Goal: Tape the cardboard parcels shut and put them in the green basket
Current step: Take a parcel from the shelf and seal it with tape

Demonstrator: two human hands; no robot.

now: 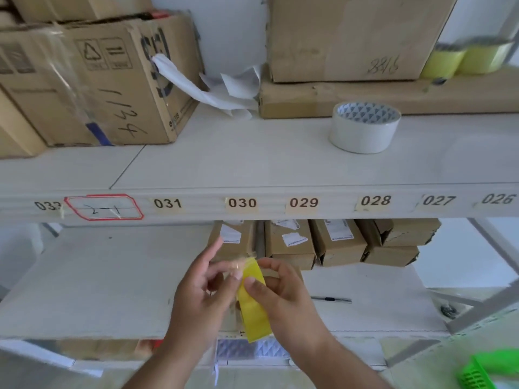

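Yellow tape (254,301) — pinched by right hand (280,296); left hand (202,293) apparently picks at its end. Parcels (292,242) on lower shelf, basket (483,372) far right — peel evenly, keep adhesive unfolded.

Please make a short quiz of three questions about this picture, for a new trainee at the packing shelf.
1. True or false: the white tape roll stands on the upper shelf, above the label 028.
2. What does the right hand hold? A) a pen B) a yellow tape roll C) a parcel
3. Where in the picture is the green basket?

Key
1. True.
2. B. The right hand holds the roll, and the left hand pinches at its upper end.
3. At the bottom right corner, only partly in view.
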